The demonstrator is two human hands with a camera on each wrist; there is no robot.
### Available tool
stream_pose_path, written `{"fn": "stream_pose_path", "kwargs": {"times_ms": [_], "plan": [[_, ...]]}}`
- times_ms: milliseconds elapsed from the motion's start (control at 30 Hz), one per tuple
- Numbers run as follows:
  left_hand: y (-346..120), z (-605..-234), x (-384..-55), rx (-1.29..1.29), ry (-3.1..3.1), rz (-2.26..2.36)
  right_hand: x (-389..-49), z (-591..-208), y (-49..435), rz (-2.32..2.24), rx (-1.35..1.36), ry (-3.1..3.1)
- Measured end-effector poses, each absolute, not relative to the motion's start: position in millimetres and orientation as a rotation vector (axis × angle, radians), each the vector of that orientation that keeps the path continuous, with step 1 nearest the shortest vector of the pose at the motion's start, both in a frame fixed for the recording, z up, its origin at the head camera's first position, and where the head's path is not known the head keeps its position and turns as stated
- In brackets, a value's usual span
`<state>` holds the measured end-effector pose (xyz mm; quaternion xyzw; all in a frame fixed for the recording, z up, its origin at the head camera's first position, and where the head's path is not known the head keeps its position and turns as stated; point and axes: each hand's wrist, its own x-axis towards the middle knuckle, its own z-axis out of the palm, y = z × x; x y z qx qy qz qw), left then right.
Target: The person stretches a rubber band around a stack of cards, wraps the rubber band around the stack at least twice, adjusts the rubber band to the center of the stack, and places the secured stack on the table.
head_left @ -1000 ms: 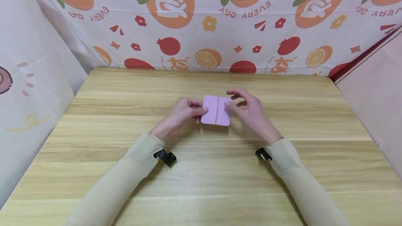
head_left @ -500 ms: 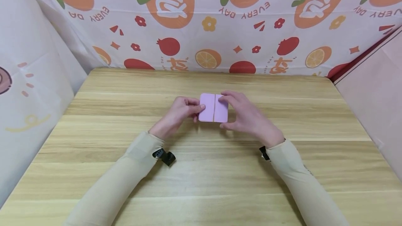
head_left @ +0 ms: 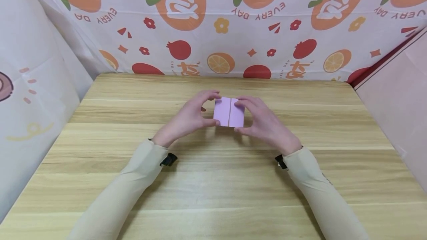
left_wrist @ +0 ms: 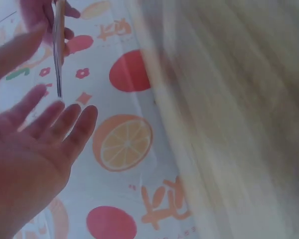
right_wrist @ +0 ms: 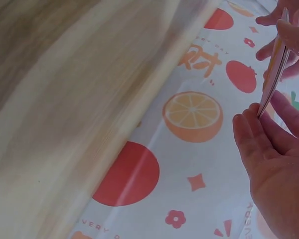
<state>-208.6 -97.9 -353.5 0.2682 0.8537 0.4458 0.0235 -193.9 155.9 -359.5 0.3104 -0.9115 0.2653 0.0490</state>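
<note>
A thin pink square card (head_left: 221, 112) with a brownish seam down its middle is held above the wooden table in the head view. My left hand (head_left: 190, 116) spans its left side, thumb at the lower corner and a finger at the upper one. On the other side, my right hand (head_left: 265, 121) grips the card by its right part, thumb below and fingers above. Both wrist views show the card nearly edge-on, as thin layers (right_wrist: 274, 74). Fingers of the left hand (left_wrist: 35, 129) look fairly straight beside the card's edge.
The wooden table (head_left: 207, 188) spreads out under both arms. A fruit-print cloth (head_left: 200, 36) hangs along its back edge. A white cloth (head_left: 36, 84) stands at the left and a pale panel (head_left: 400, 103) at the right. Each wrist wears a black strap (head_left: 168, 159).
My right hand has shifted from the card's upper right face to span its right side. My left hand has moved from the left edge to the left corners, and the card has risen slightly.
</note>
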Motion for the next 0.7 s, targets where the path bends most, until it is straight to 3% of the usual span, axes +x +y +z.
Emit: {"fn": "stream_pose_path", "kwargs": {"times_ms": [200, 700], "plan": [[-99.1, -352.6, -206.6, 0.981, 2.750, 1.101, -195.0, -359.1, 157.6, 0.857, 0.949, -2.773], [-99.9, -357.6, -211.3, 1.014, 2.738, 1.026, -200.0, -362.4, 159.4, 0.921, 0.954, -2.804]]}}
